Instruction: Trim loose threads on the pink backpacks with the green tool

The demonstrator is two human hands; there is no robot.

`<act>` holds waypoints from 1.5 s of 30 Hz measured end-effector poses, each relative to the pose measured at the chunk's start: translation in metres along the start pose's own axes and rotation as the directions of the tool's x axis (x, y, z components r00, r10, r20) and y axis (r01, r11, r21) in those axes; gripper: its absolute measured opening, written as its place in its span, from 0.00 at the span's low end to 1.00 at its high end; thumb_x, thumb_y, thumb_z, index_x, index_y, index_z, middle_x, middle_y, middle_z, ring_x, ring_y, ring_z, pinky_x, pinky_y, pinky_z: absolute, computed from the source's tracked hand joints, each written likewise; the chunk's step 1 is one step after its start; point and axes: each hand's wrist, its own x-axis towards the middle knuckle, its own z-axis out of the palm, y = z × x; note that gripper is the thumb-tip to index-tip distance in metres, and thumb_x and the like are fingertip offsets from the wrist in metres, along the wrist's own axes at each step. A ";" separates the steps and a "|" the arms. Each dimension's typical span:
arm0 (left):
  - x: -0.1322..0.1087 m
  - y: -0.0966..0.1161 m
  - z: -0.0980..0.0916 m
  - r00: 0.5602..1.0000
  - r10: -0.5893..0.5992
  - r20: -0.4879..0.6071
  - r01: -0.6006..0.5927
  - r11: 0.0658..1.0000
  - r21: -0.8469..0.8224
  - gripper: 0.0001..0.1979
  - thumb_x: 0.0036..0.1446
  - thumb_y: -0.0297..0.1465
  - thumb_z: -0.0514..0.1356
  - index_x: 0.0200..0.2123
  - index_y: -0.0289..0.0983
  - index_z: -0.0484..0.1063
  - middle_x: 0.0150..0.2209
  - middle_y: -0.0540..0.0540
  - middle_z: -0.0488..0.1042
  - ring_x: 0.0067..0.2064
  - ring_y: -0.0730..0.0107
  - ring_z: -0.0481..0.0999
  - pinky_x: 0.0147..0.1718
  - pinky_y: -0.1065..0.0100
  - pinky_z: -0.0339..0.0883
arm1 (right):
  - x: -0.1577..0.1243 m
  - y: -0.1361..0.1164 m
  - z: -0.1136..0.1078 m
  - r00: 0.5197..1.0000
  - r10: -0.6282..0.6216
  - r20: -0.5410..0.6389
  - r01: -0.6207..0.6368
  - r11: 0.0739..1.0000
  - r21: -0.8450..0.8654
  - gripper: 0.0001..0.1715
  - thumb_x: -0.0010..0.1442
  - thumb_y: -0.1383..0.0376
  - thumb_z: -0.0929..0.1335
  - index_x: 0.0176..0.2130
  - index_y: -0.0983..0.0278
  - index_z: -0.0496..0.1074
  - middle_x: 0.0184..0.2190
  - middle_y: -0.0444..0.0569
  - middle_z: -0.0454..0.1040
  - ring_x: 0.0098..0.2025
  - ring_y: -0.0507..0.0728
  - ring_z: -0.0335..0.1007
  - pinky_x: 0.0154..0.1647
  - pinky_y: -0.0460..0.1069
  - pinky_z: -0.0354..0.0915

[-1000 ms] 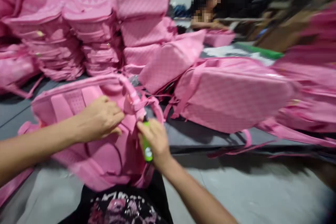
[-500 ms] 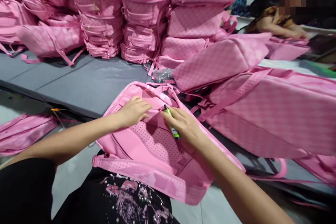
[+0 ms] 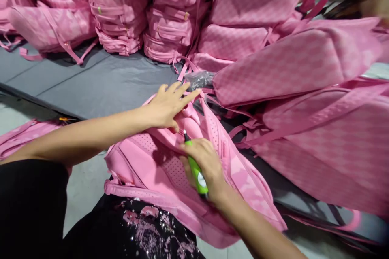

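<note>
Left hand spreads across the pink bag, green pen in at the thumb

And there it goes: the left hand [image 3: 168, 107], curled on the bag's inner panel half a second ago, has fanned out, its fingers stretched over the upper edge of the pink bag [image 3: 167, 174]. The right hand [image 3: 197, 162] keeps its grip on the green pen [image 3: 197, 174], and a pale tip now shows at the pen's dark end, close by the left thumb. A dotted strap [image 3: 212, 123], mostly covered before, has come into sight beside that hand. What does it mean? My reading is that the left hand is steadying or parting the cloth, so the top of the bag looks like the working spot — and the pen is right there.

The bag itself leans from the lap, over the black clothes [image 3: 158, 226], up to the edge of the bench [image 3: 73, 81], with crumpled plastic [image 3: 199, 79] just beyond.

Now for what we can't see! The left fingers spread flat, but whether the tips press or merely rest is unclear. The pen's tip — touching cloth or just short of it? Can't tell. The stacked bags [image 3: 121, 16] run off the top, the checked bag [image 3: 334, 137] is cut by the side, and only a blurred arm [image 3: 375, 8] remains of the co-worker
</note>
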 end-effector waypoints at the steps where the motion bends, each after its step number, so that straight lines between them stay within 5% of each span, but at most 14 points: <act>1: 0.006 0.000 0.005 0.999 0.003 0.039 -0.004 1.000 0.020 0.61 0.46 0.44 0.74 0.73 0.40 0.41 0.72 0.31 0.51 0.69 0.41 0.55 0.61 0.47 0.56 | -0.004 -0.004 -0.002 0.999 0.008 0.032 -0.009 1.000 0.016 0.24 0.62 0.76 0.67 0.56 0.60 0.67 0.41 0.52 0.77 0.44 0.60 0.74 0.47 0.59 0.72; 4: 0.010 0.002 0.019 0.999 0.033 0.042 -0.035 0.998 0.053 0.58 0.50 0.46 0.71 0.73 0.39 0.39 0.70 0.33 0.56 0.66 0.45 0.59 0.59 0.50 0.58 | -0.009 -0.010 -0.008 0.991 0.011 0.130 -0.008 1.000 -0.026 0.21 0.63 0.74 0.67 0.55 0.61 0.67 0.41 0.54 0.77 0.46 0.61 0.74 0.51 0.62 0.72; 9: 0.001 0.008 0.035 0.990 0.124 -0.059 -0.115 0.982 0.147 0.64 0.50 0.47 0.71 0.73 0.40 0.29 0.74 0.29 0.39 0.74 0.38 0.42 0.66 0.37 0.42 | -0.001 0.005 -0.011 0.989 0.045 0.141 -0.043 0.999 -0.017 0.18 0.67 0.61 0.68 0.55 0.62 0.67 0.41 0.55 0.78 0.47 0.63 0.76 0.53 0.62 0.73; 14: 0.016 0.013 0.044 0.997 0.033 0.071 -0.044 0.985 0.168 0.59 0.53 0.40 0.71 0.74 0.40 0.33 0.72 0.27 0.45 0.64 0.39 0.64 0.59 0.45 0.57 | -0.002 0.028 -0.003 0.964 0.235 0.123 -0.234 0.972 -0.017 0.23 0.68 0.57 0.65 0.59 0.62 0.63 0.44 0.57 0.80 0.43 0.63 0.80 0.42 0.57 0.77; 17: 0.024 0.012 0.045 0.995 0.016 0.098 -0.034 0.982 0.184 0.51 0.59 0.38 0.65 0.74 0.37 0.35 0.70 0.29 0.54 0.61 0.42 0.66 0.59 0.48 0.58 | -0.005 0.038 -0.002 0.934 0.342 0.108 -0.338 0.940 -0.050 0.25 0.66 0.59 0.68 0.59 0.61 0.61 0.42 0.54 0.81 0.38 0.61 0.82 0.35 0.53 0.77; 23: 0.023 0.010 0.047 0.994 0.015 0.105 -0.032 0.986 0.166 0.47 0.62 0.38 0.62 0.74 0.33 0.37 0.70 0.30 0.55 0.64 0.43 0.63 0.61 0.49 0.55 | 0.010 0.048 -0.026 0.946 0.195 0.258 -0.202 0.979 0.004 0.21 0.66 0.60 0.69 0.57 0.58 0.69 0.45 0.52 0.81 0.46 0.61 0.80 0.57 0.61 0.73; 27: 0.022 0.010 0.048 0.997 -0.016 0.079 0.003 0.988 0.152 0.45 0.63 0.38 0.61 0.74 0.32 0.37 0.69 0.29 0.54 0.64 0.40 0.62 0.61 0.49 0.55 | 0.032 0.054 -0.036 0.898 0.256 0.357 -0.283 0.959 0.025 0.20 0.68 0.55 0.67 0.56 0.59 0.73 0.48 0.55 0.79 0.49 0.62 0.78 0.49 0.58 0.76; 32: 0.025 0.013 0.045 0.990 -0.072 0.119 0.057 0.990 0.127 0.43 0.62 0.34 0.61 0.73 0.32 0.41 0.69 0.29 0.55 0.63 0.40 0.62 0.60 0.48 0.56 | 0.050 0.067 -0.028 0.842 0.224 0.491 -0.257 0.967 -0.001 0.11 0.65 0.59 0.70 0.45 0.60 0.78 0.36 0.49 0.82 0.37 0.59 0.78 0.42 0.56 0.74; 37: 0.026 0.013 0.046 0.991 -0.059 0.117 0.046 0.993 0.112 0.46 0.58 0.34 0.64 0.72 0.31 0.43 0.68 0.31 0.56 0.63 0.41 0.62 0.62 0.48 0.55 | 0.044 0.069 -0.032 0.862 0.182 0.473 -0.153 0.983 -0.101 0.10 0.66 0.61 0.69 0.46 0.60 0.76 0.39 0.50 0.83 0.36 0.60 0.79 0.42 0.58 0.72; 45: 0.026 0.011 0.045 0.986 -0.071 0.152 0.052 0.990 0.130 0.39 0.63 0.33 0.59 0.72 0.30 0.47 0.70 0.32 0.54 0.66 0.42 0.60 0.64 0.49 0.54 | 0.039 0.059 -0.038 0.835 0.260 0.486 -0.257 0.964 -0.075 0.14 0.66 0.64 0.70 0.52 0.60 0.74 0.47 0.51 0.81 0.45 0.61 0.79 0.47 0.58 0.70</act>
